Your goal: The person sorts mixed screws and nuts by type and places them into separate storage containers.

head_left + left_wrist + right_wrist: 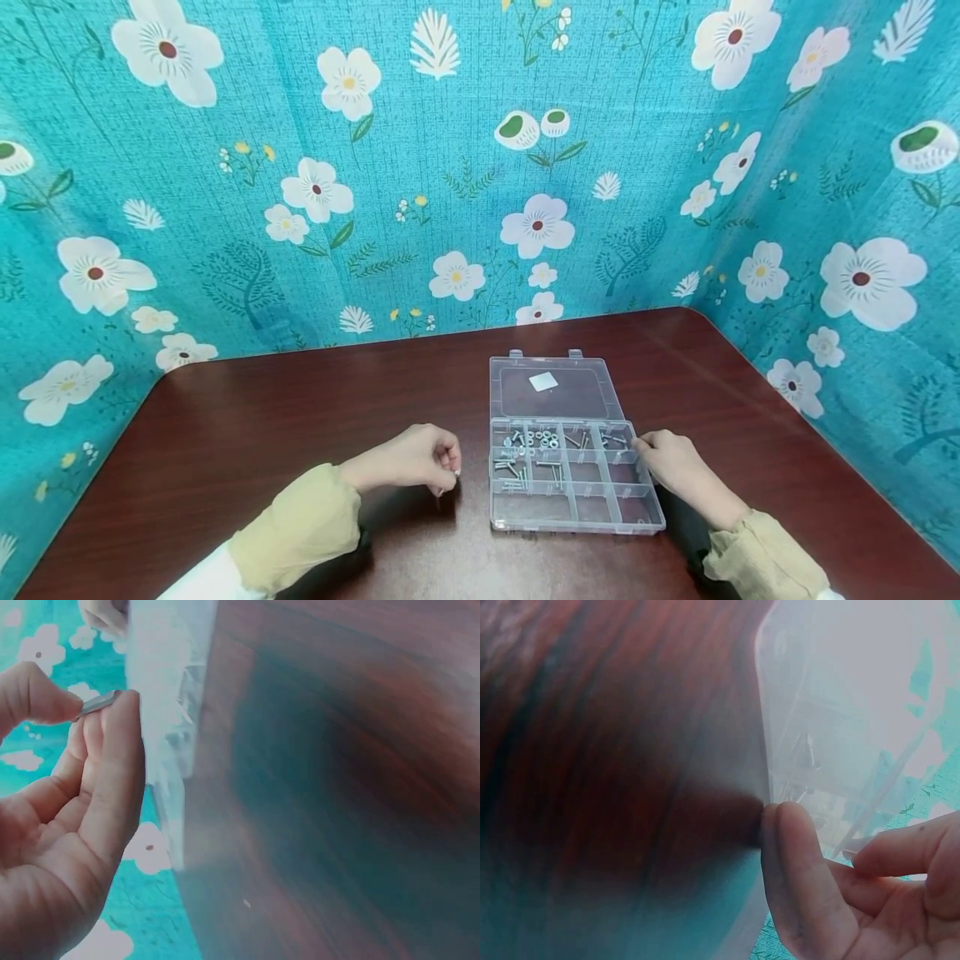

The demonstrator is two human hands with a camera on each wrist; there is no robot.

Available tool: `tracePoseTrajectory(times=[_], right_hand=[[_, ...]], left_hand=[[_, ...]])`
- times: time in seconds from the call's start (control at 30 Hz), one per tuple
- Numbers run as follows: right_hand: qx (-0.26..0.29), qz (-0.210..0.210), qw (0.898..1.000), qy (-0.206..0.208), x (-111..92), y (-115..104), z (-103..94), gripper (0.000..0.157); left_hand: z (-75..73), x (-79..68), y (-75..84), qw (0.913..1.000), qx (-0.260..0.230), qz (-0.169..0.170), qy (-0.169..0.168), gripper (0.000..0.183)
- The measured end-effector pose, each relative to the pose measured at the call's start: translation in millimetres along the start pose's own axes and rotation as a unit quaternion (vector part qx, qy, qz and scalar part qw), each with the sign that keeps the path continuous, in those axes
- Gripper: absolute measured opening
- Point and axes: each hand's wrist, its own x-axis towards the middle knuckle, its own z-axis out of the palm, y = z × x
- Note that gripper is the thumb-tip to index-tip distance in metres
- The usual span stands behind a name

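Note:
My left hand is above the table, left of a clear plastic compartment box. Between thumb and fingertips it pinches a small silver metal piece, slim and short; whether it is a screw cannot be made out. My right hand holds the box's right wall, with the thumb on one side and fingers on the other. The box lies flat with its lid folded back. Nuts and washers fill one back compartment; screws lie in several others.
A dark reddish wooden table carries the box right of its middle. Blue flowered cloth hangs behind the table and along its sides. A white label is on the lid. Several compartments at the front and right appear bare.

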Motion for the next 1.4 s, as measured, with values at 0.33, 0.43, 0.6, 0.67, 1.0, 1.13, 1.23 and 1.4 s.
tracePoseTrajectory(times=[0.33, 0.43, 0.6, 0.67, 1.0, 1.13, 1.23, 1.4], right_hand=[[0.001, -0.003, 1.000, -0.004, -1.9, -0.9, -1.4, 0.029], [0.003, -0.002, 1.000, -0.003, -2.1, -1.1, -1.4, 0.030], [0.005, -0.002, 1.000, -0.001, -1.4, 0.2, -0.9, 0.029], [0.004, -0.003, 1.000, -0.001, -1.0, 0.9, -0.7, 0.029], [0.002, -0.003, 1.000, -0.008, 1.2, 1.7, 0.3, 0.029], [0.004, -0.002, 1.000, -0.009, 1.4, -0.2, 0.6, 0.029], [0.005, -0.003, 1.000, -0.014, 1.2, -1.7, -0.4, 0.029], [0.009, -0.003, 0.999, -0.042, 2.8, -1.2, -4.0, 0.030]], left_hand=[[13.9, 31.2, 33.3, 0.9985, -0.026, 0.040, 0.029, 0.008], [17.9, 39.8, 40.7, 0.9978, -0.008, 0.055, 0.036, 0.008], [26.2, 53.9, 48.5, 0.9954, 0.030, 0.075, 0.052, 0.007], [29.8, 59.7, 50.1, 0.9945, 0.040, 0.080, 0.055, 0.007], [43.7, 80.4, 49.9, 0.9943, 0.052, 0.079, 0.049, 0.010], [44.1, 82.0, 45.3, 0.9912, 0.088, 0.083, 0.055, 0.012], [40.2, 79.6, 41.9, 0.9900, 0.102, 0.084, 0.051, 0.012], [24.1, 71.1, 34.7, 0.9876, 0.113, 0.099, 0.045, 0.011]])
